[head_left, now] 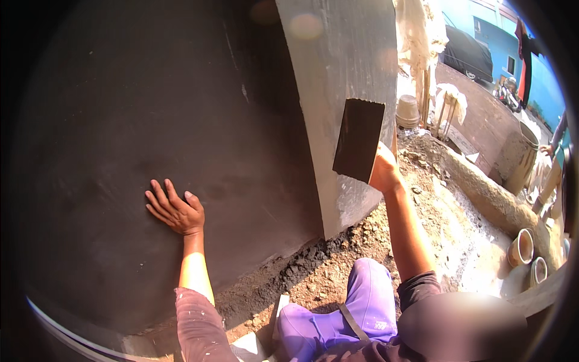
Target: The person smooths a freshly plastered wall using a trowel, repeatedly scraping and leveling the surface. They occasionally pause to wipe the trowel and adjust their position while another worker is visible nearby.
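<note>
My left hand rests on the dark, smooth wall, fingers stretched out and thumb apart. To the right, my right hand grips a dark rectangular plastering float from behind, so its handle is hidden. The float is upright and slightly tilted, in front of the lighter grey, sunlit wall face. Whether it touches that face I cannot tell. A straight vertical corner divides the shaded wall from the lit one.
Rough soil and rubble run along the wall's foot. Stacked buckets stand behind the corner. At right are a low rough kerb, a large drum, tipped buckets and another person's hand. A covered car is farther back.
</note>
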A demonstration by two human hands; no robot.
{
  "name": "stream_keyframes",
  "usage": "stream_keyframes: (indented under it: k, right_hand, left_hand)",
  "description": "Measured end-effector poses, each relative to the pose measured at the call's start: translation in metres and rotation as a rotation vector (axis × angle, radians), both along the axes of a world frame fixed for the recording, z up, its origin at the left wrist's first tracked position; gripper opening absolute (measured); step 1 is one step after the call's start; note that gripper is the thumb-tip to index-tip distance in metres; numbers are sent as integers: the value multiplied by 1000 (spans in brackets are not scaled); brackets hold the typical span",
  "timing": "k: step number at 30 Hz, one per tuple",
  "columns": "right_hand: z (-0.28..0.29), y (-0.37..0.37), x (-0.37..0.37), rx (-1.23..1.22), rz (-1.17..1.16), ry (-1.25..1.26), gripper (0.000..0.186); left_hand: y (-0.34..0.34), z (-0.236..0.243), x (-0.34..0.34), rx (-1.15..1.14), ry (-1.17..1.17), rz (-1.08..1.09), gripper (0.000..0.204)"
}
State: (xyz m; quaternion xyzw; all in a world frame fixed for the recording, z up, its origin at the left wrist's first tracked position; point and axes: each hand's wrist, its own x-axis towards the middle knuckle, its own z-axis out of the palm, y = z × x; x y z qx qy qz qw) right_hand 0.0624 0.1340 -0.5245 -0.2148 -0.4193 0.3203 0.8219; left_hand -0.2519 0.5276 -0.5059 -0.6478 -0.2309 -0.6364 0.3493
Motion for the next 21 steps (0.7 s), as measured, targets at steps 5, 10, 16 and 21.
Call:
stream_keyframes:
  k: [5,10,16,21]
  right_hand:
    - [-139,-4,-46,-233,-260,241,55]
    - [-225,1,-100,-482,-229,340,67]
    - [-262,32,-216,-676,72,404,50]
    - [-282,63,-326,-859,450,270,43]
  left_hand:
    - [11,-5,-10,25,1,8,54]
    - [23,-5,-1,11,-3,18,55]
    - [36,-13,-15,30,-9,-6,57]
    - [23,-6,-30,-95,227,-49,78]
